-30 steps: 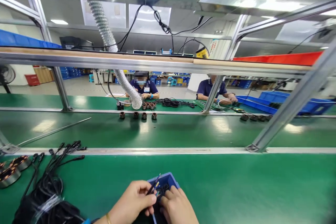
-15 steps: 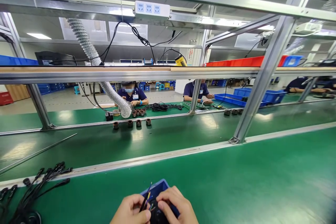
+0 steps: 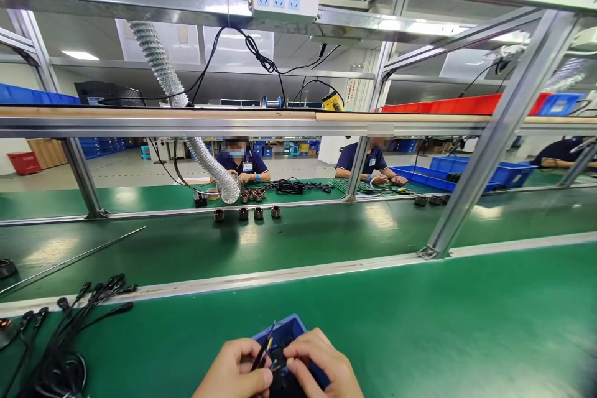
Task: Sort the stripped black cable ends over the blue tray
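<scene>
At the bottom middle, a blue bin (image 3: 293, 322) stands on the green bench with dark parts inside. Over its left side, my left hand (image 3: 240, 368) pinches black cables (image 3: 261, 356) whose thin blue, yellow and other coloured wire ends stick up. Facing it, my right hand (image 3: 321, 364) is over the bin's right side, thumb and fingertips pressed together near the wire ends. Whatever lies between those right fingertips is too small to make out.
Black cables with connectors (image 3: 93, 317) lie at the left. A metal rod (image 3: 74, 259), copper-wound rings (image 3: 258, 214) and a silver duct (image 3: 205, 161) are beyond. Slanted metal post (image 3: 494, 137) at right. Two people (image 3: 242, 161) sit opposite; part of another shows far right.
The view has shifted, so the bench and frame sit further right in the picture. Both hands keep nearly the same pose over the bin, with the cables still in my left hand.
</scene>
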Tool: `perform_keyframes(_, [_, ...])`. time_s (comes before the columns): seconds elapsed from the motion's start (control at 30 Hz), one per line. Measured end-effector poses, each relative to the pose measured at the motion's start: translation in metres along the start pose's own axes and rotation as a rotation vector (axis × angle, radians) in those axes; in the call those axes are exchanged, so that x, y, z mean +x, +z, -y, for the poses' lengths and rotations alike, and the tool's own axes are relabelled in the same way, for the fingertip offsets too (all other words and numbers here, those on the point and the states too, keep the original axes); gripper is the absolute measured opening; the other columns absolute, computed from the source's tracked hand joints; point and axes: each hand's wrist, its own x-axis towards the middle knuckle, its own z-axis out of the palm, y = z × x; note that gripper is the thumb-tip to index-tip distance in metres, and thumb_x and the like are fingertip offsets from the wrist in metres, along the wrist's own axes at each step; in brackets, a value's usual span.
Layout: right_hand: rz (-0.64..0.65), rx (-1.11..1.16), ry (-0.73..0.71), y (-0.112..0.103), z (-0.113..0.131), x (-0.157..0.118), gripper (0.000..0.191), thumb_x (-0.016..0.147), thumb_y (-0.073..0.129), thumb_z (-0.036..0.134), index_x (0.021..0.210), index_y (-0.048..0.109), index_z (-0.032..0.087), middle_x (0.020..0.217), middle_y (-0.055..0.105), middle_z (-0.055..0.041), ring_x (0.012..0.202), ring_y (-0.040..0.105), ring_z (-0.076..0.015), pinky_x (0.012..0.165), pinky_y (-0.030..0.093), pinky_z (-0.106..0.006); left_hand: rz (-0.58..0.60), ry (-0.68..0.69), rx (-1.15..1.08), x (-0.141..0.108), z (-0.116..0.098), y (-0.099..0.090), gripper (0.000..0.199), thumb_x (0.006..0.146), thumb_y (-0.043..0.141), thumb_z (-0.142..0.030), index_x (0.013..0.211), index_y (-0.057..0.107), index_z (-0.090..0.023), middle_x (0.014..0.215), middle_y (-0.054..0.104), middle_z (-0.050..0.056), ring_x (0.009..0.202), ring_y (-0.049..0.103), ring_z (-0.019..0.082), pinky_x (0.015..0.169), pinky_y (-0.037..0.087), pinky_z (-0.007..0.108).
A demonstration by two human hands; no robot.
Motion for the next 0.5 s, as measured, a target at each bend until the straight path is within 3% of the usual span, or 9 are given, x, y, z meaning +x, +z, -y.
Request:
perform_keyframes(0.3, [0.036, 0.009, 0.088, 0.0025, 0.0054, 0.001, 0.014, 0.089, 0.057, 0.021, 0.084, 0.07, 0.022, 0.077, 0.072, -0.004, 0.074, 0.065, -0.0186, 0.069, 0.052, -0.026, 0.002, 0.029, 0.013, -0.002, -0.002, 0.0006, 0.033, 0.059, 0.082, -0.034, 0.071, 0.058, -0.015, 0.062, 0.061, -0.002, 0.058, 0.058, 0.013, 0.056, 0.043, 0.025])
perform_keyframes(0.5, [0.051, 0.033, 0.155, -0.0028, 0.0053, 0.0023, 0.017, 0.088, 0.057, 0.028, 0.083, 0.072, 0.021, 0.076, 0.072, -0.0047, 0.073, 0.065, -0.0189, 0.069, 0.052, -0.026, -0.003, 0.032, 0.036, -0.0029, -0.0033, -0.0006, 0.033, 0.059, 0.082, -0.034, 0.072, 0.058, -0.015, 0.063, 0.061, -0.001, 0.058, 0.058, 0.013, 0.056, 0.043, 0.025])
